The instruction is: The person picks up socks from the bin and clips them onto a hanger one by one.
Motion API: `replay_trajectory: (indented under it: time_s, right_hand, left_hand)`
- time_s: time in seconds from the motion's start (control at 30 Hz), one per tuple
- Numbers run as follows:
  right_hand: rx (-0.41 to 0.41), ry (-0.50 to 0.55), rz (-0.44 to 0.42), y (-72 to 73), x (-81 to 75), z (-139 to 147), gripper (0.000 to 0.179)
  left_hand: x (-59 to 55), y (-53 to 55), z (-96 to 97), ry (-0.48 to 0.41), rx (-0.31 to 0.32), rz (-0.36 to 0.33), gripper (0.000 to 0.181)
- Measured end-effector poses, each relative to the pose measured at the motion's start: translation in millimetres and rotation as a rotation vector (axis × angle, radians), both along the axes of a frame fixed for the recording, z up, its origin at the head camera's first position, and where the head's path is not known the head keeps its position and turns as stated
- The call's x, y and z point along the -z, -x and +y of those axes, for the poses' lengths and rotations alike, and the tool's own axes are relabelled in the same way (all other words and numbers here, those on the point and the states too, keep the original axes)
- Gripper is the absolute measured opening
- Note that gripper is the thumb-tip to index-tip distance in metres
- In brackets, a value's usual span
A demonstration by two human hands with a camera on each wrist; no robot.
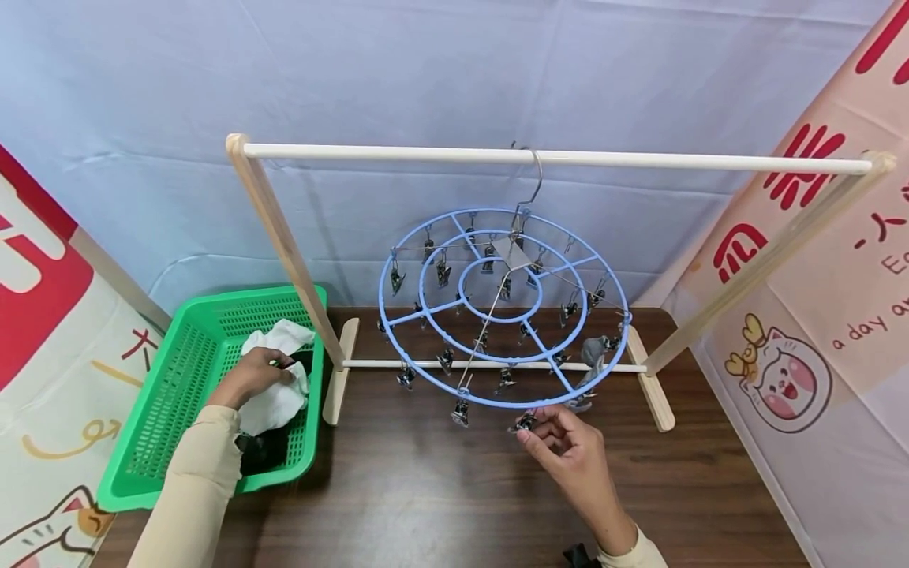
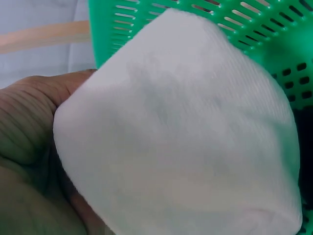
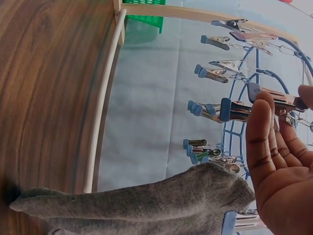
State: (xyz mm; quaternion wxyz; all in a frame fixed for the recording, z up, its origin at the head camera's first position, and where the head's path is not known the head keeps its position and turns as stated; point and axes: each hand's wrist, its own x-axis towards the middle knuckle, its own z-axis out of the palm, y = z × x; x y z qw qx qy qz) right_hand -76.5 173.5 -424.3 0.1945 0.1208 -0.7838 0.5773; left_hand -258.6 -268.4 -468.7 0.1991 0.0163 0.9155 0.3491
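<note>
In the head view my left hand [image 1: 254, 375] reaches into the green basket [image 1: 145, 426] and grips a white sock [image 1: 273, 406]. Ribbed white knit of this sock [image 2: 181, 122] fills most of the left wrist view and covers my fingertips. Black fabric [image 1: 264, 454] lies beneath it. My right hand [image 1: 571, 450] pinches a metal clip [image 1: 525, 423] at the front rim of the round blue hanger [image 1: 490, 401]. Beside that hand hangs a grey sock [image 3: 146, 203], clipped to the hanger's right side.
A wooden rack with a white top bar [image 1: 398, 154] carries the hanger by its metal hook [image 1: 537, 177]. Several other clips [image 1: 460, 413] dangle from the rings. The rack's wooden feet [image 1: 342, 371] rest on the brown table [image 1: 398, 489], right of the basket.
</note>
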Motion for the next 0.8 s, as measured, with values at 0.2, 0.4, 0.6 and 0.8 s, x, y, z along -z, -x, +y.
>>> replay_trajectory:
  time_s: [0.2,0.4,0.6,0.8]
  right_hand:
    - [0.001,-0.036,0.024,-2.9,-11.4,-1.9,0.021]
    - [0.008,-0.06,0.053,-2.9,-11.1,-1.5,0.026]
    - [0.037,-0.091,0.066,-3.5,-12.2,-2.7,0.026]
    - [0.055,-0.1,0.073,-3.8,-14.0,-4.1,0.025]
  left_hand:
    - [-6.7,-6.5,-2.0,-0.021,-0.025,0.006,0.02]
    - [-10.2,-13.3,-1.8,-0.006,-0.011,0.062,0.014]
    - [-16.3,-23.3,-2.2,0.02,-0.022,0.194,0.013]
    - [-27.9,-29.3,1.3,-0.026,-0.036,0.261,0.012]
